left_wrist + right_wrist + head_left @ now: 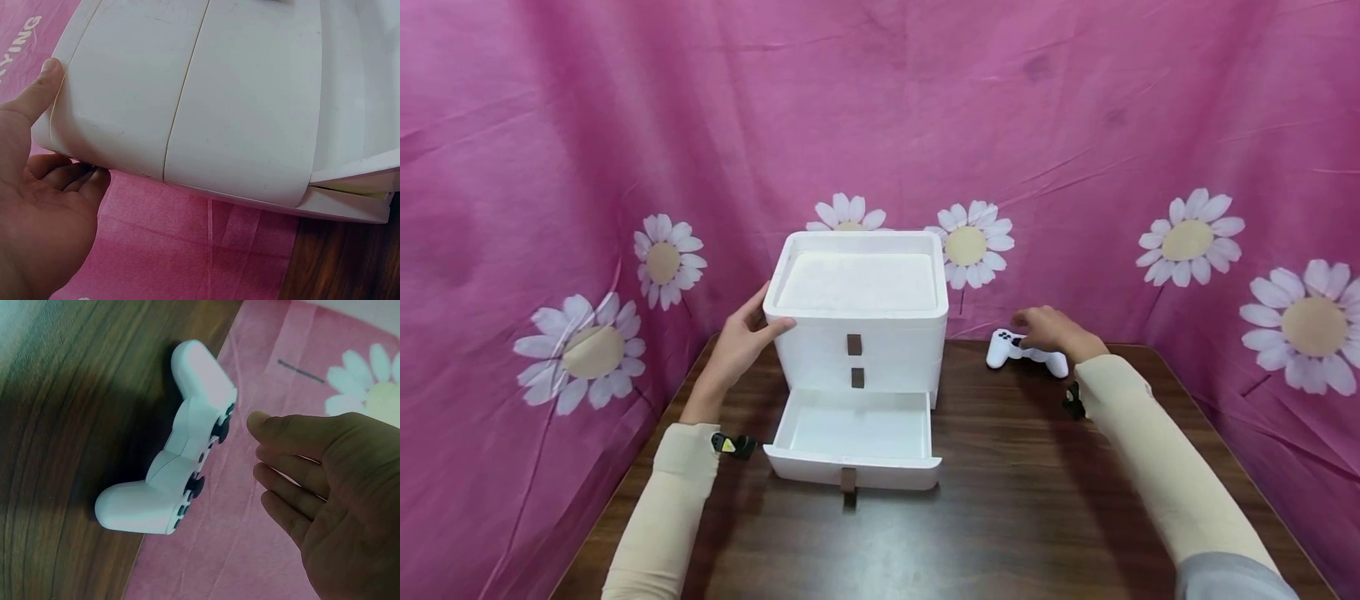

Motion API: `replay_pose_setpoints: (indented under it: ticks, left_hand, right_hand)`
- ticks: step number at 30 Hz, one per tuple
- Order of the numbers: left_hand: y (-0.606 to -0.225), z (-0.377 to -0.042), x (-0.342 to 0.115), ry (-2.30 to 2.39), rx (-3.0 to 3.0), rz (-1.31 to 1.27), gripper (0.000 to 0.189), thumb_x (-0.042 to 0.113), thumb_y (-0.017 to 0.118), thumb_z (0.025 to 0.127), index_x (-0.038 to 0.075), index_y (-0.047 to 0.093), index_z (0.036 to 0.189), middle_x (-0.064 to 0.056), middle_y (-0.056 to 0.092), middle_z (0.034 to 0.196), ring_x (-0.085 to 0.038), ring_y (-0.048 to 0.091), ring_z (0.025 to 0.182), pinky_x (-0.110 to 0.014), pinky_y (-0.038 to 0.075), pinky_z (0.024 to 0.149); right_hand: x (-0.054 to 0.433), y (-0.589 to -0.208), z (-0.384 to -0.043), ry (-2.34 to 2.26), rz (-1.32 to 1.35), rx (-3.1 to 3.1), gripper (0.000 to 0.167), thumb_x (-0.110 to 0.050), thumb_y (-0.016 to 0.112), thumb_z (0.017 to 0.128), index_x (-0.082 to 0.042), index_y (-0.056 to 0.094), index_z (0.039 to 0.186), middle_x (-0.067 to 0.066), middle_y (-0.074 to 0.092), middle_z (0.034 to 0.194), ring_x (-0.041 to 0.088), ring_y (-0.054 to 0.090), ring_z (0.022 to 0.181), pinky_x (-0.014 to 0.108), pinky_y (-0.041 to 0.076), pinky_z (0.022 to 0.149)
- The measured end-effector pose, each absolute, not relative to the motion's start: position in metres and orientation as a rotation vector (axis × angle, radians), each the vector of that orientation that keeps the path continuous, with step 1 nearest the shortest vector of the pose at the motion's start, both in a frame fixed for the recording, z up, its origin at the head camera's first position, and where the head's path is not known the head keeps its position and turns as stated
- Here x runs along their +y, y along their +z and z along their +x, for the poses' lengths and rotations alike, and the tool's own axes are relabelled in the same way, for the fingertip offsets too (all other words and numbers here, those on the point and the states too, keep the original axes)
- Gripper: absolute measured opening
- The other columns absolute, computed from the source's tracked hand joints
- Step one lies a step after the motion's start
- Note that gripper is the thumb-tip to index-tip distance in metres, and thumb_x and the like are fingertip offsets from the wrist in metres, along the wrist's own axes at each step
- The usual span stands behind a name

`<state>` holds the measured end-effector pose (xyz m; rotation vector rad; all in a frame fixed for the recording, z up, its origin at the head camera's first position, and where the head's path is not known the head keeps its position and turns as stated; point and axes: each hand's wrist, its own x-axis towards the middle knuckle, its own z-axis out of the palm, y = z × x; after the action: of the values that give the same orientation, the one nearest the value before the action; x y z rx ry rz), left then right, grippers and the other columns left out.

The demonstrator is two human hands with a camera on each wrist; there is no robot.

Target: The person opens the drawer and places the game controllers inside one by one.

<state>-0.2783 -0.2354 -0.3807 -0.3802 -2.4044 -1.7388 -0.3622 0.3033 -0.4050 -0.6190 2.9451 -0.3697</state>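
A white drawer unit (805,354) stands on the table with its lowest drawer (887,475) pulled out; nothing lies in that drawer. My left hand (737,346) holds the unit's upper left corner, thumb on the front near the rim and fingers round the side. In the left wrist view, the thumb (47,81) presses near the edge and the fingers reach underneath. To the right, a white game controller (194,425) with black sticks lies on the table. My right hand (1051,329) hovers over it, fingers loosely bent and apart from it in the right wrist view.
Two closed drawers with brown pull tabs (854,344) sit above the pulled-out one. The unit's top is a shallow tray (857,316) with a raised rim. A pink cloth (1037,125) with daisies encloses the dark wooden table (1000,500) at the back and sides.
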Motion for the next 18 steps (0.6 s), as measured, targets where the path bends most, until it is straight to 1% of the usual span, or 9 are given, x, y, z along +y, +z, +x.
replay_pose_setpoints:
  ticks: [7,13,15,18]
  left_hand:
    - [-0.382,-0.280,-0.235,-1.733,-2.402,-0.371,0.083,0.034,0.078,0.099,0.036,0.032,0.168,0.000,0.037,0.173,-0.027,0.048,0.150,-0.050,0.046,0.119]
    - [-0.383,-0.281,-0.236,-1.716,-2.403,-0.369,0.083,0.036,0.078,0.099,0.037,0.033,0.168,0.000,0.039,0.172,-0.028,0.051,0.147,-0.047,0.049,0.117]
    - [-0.383,-0.282,-0.236,-1.720,-2.404,-0.367,0.083,0.036,0.078,0.099,0.037,0.033,0.168,0.000,0.039,0.171,-0.027,0.051,0.146,-0.048,0.048,0.118]
    - [-0.383,-0.281,-0.236,-1.726,-2.406,-0.361,0.083,0.035,0.079,0.099,0.037,0.033,0.168,0.001,0.040,0.171,-0.026,0.051,0.146,-0.048,0.047,0.119]
  right_hand:
    - [0.311,-0.414,-0.371,-0.330,-0.536,2.951,0.055,-0.001,0.072,0.085,0.012,0.062,0.137,0.034,0.066,0.134,0.046,0.064,0.115,0.059,0.055,0.096]
    - [0.318,-0.431,-0.385,-0.333,-0.503,2.945,0.058,-0.006,0.074,0.084,0.011,0.061,0.138,0.035,0.064,0.135,0.054,0.060,0.123,0.064,0.051,0.104]
    - [0.328,-0.450,-0.399,-0.300,-0.525,2.980,0.059,-0.010,0.074,0.082,0.008,0.062,0.136,0.033,0.067,0.130,0.053,0.062,0.119,0.062,0.053,0.100]
    - [0.329,-0.455,-0.399,-0.289,-0.525,2.984,0.061,-0.011,0.075,0.079,0.007,0.062,0.136,0.032,0.069,0.127,0.052,0.064,0.114,0.061,0.054,0.097]
